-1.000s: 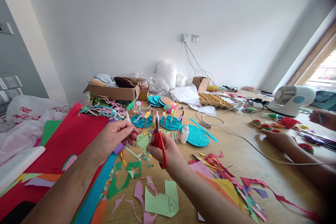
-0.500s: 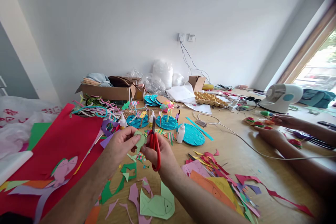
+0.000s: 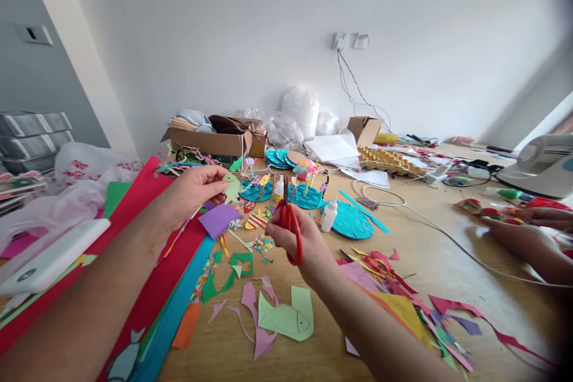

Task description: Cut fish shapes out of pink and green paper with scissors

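Observation:
A small light green paper fish (image 3: 231, 188) is pinched in the fingers of my left hand (image 3: 197, 192), raised over the table left of centre. My right hand (image 3: 298, 233) is closed round red-handled scissors (image 3: 292, 233), their dark blades pointing up and away. The two hands are apart. Beneath them on the table lie a purple paper piece (image 3: 219, 220), a striped paper fish (image 3: 256, 221) and green scraps (image 3: 218, 279). Nearer the front is a light green sheet (image 3: 286, 313) with a fish drawn on it.
Blue discs (image 3: 347, 219) and a white glue bottle (image 3: 329, 215) stand beyond my right hand. Red sheets (image 3: 165, 268) lie at left, paper scraps (image 3: 389, 274) at right. A white cable (image 3: 430, 233) crosses the table. Another person's hands (image 3: 532, 239) are at far right.
My left hand has moved away from my right hand, up and left, carrying the green paper fish. The scissors are now clear of the paper. The view has turned left.

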### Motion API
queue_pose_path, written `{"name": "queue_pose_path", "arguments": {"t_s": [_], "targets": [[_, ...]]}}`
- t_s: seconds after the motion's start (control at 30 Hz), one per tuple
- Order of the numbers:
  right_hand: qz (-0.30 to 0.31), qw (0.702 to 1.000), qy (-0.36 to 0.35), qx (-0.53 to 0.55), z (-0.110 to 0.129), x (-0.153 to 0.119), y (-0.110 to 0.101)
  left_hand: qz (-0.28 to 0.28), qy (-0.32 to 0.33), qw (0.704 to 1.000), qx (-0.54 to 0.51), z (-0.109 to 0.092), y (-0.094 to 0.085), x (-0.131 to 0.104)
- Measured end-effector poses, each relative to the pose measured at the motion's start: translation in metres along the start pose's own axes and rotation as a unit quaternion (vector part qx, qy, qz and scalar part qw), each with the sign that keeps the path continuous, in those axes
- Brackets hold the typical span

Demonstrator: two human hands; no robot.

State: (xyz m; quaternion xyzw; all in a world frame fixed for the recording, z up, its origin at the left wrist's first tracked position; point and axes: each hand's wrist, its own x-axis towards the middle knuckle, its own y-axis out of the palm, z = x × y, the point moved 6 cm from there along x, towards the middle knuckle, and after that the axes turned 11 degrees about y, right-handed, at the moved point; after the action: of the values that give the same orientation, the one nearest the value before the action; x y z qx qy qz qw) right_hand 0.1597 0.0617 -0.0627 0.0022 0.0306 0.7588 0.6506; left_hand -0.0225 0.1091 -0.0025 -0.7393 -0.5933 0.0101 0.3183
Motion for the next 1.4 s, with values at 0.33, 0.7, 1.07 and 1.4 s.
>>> {"name": "queue_pose_path", "arguments": {"t_s": [0.33, 0.7, 1.07, 1.4], "targets": [[0.015, 0.998, -0.034, -0.050, 0.021, -0.008, -0.008, 0.244, -0.155, 0.937, 0.195, 0.085, -0.054, -0.027], [0.046, 0.994, -0.045, -0.089, 0.026, -0.011, -0.005, 0.288, -0.308, 0.847, 0.323, 0.172, -0.080, -0.068], [-0.008, 0.995, -0.064, -0.078, 0.036, -0.020, -0.010, 0.165, -0.155, 0.890, 0.396, 0.139, -0.085, -0.054], [0.045, 0.965, -0.047, -0.253, 0.033, -0.019, -0.020, 0.355, 0.022, 0.902, 0.243, 0.026, 0.087, -0.056]]}}
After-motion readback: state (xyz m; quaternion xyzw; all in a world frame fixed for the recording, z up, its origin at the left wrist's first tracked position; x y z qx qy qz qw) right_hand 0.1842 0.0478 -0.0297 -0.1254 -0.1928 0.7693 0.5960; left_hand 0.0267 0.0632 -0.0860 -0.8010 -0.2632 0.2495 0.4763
